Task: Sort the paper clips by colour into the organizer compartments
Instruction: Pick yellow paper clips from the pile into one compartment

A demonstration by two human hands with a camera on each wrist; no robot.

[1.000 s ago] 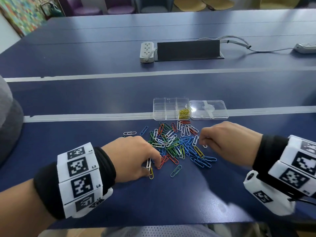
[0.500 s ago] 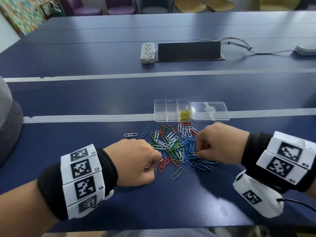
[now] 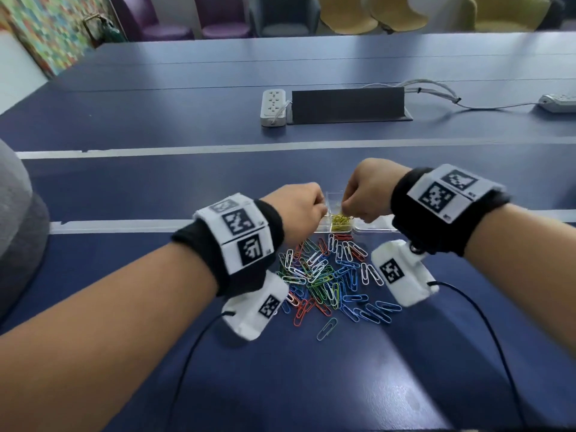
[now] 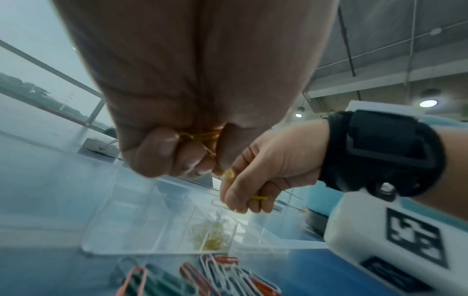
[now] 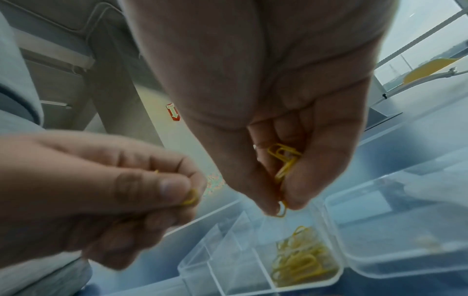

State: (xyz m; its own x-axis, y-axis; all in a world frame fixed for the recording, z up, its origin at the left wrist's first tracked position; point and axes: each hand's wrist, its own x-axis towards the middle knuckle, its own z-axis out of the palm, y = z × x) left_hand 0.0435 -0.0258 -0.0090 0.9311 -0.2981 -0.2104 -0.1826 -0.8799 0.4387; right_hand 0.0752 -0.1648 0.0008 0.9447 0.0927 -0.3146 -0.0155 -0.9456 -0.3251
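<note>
Both hands hover over the clear organizer (image 3: 335, 194), each pinching yellow paper clips. My left hand (image 3: 321, 207) holds yellow clips (image 4: 202, 140) in curled fingers, above the organizer's left side. My right hand (image 3: 346, 205) pinches a small bunch of yellow clips (image 5: 284, 162) directly over the near-right compartment, where a heap of yellow clips (image 3: 341, 222) (image 5: 301, 266) lies. The other organizer compartments (image 5: 228, 258) that show look bare. A mixed pile of blue, green, red and white clips (image 3: 330, 275) lies on the blue table just in front of the organizer.
The organizer's open lid (image 5: 405, 230) lies flat to its right. A lone blue clip (image 3: 327, 328) rests nearest to me. Farther back are a white power strip (image 3: 273, 107), a black cable box (image 3: 347, 104) and cables (image 3: 436, 92). Chairs stand behind the table.
Both hands lifted from the clip pile and moved forward to the organizer, carrying yellow clips. They now hang over its right end.
</note>
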